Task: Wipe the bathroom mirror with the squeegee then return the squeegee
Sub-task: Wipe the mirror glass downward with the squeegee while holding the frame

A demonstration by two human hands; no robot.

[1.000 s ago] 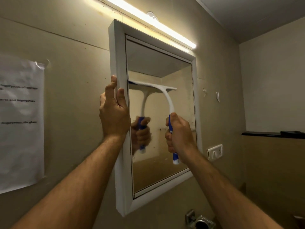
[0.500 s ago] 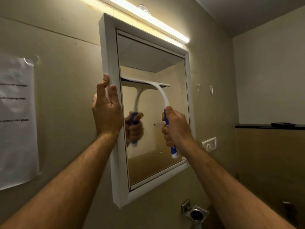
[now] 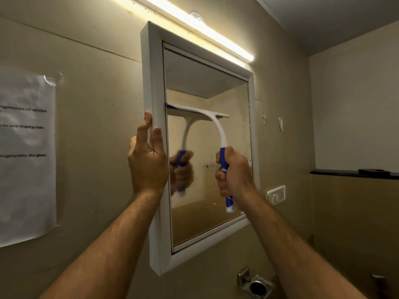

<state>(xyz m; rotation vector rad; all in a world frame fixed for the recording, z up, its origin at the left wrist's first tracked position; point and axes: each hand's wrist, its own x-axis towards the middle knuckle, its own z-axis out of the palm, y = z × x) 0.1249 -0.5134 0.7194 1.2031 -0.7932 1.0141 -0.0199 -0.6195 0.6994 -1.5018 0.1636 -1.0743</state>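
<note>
Right hand (image 3: 234, 171): grip wrapped tight round the blue handle of the squeegee (image 3: 218, 128).
Squeegee blade: above that fist, seemingly pressed on the mirror (image 3: 228, 100) glass.
Left hand (image 3: 149, 162): fingers loosely clasping the mirror's left frame edge.

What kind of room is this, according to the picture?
Most likely a small bathroom: a white-framed wall mirror under a tube light, a metal holder fixed below it, and a squeegee on the glass.

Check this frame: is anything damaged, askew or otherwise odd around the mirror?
Mostly in order. Dark specks and smudges mark the mirror glass right of the squeegee. The paper sheet on the wall is wrinkled, curling at its top corner.
</note>
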